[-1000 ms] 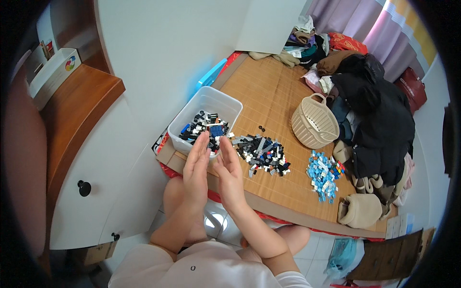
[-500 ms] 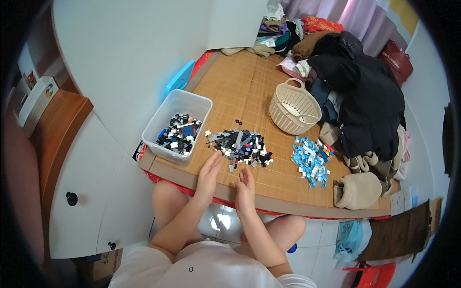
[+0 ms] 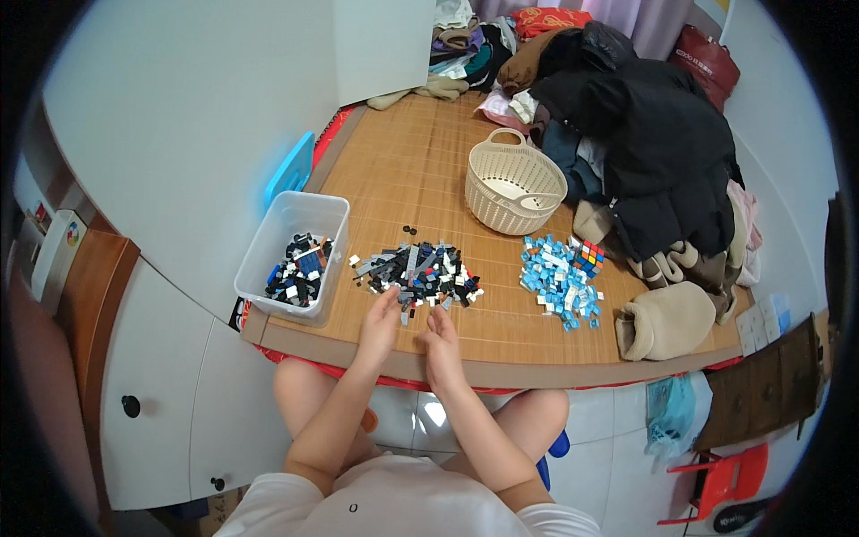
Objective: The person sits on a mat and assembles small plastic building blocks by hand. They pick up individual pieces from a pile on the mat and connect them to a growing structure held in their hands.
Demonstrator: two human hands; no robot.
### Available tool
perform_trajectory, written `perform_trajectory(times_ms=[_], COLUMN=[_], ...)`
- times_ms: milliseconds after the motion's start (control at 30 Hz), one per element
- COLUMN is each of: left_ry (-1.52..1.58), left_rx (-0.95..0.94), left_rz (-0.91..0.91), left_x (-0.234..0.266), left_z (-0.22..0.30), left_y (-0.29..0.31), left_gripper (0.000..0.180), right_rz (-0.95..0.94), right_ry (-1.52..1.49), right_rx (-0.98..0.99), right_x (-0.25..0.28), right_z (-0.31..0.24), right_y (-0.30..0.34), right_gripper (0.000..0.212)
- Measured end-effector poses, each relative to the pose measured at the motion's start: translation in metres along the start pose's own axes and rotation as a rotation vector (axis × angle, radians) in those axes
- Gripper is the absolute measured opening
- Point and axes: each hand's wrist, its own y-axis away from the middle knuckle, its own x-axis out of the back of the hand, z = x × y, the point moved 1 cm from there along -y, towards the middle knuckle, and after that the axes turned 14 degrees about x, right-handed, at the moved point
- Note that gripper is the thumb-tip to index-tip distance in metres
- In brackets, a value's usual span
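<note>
Both hands are held upright with palms turned toward each other at the near side of a pile of small black, grey and white toy bricks [image 3: 417, 276]. My left hand [image 3: 380, 324] has its fingers stretched out, their tips touching or just over the pile's near left edge. My right hand [image 3: 442, 347] is also open, fingers extended, just short of the pile's near edge. Nothing shows between the hands. To the left, a clear plastic box [image 3: 338, 215] contains more mixed bricks [image 3: 300, 271].
On the mat-covered bed [image 3: 394, 134] stand a beige basket [image 3: 514, 215], a blue and white brick pile [image 3: 555, 285] and a colourful puzzle cube [image 3: 588, 257]. Heaped clothes with a black jacket [image 3: 662, 152] lie at the right. A blue lid [image 3: 291, 170] leans behind the box against the white cabinet [image 3: 206, 98].
The view has shifted, so the bed and its things sit further left in the picture. My hands are slightly closer to the dark brick pile, still open and facing each other.
</note>
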Motion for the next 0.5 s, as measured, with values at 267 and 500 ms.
perform_trajectory(times_ms=[267, 500], left_ry=[-0.271, -0.095], left_rx=[-0.087, -0.135], left_rz=[-0.084, -0.134], left_x=[-0.008, -0.004], left_z=[-0.013, -0.019], left_y=[0.005, 0.016], left_gripper=[0.043, 0.044], right_rz=[-0.009, -0.026], right_ry=[-0.075, -0.062], right_rx=[-0.032, 0.003], right_x=[0.002, 0.009], right_z=[-0.002, 0.007], right_y=[-0.001, 0.002], right_gripper=[0.067, 0.067])
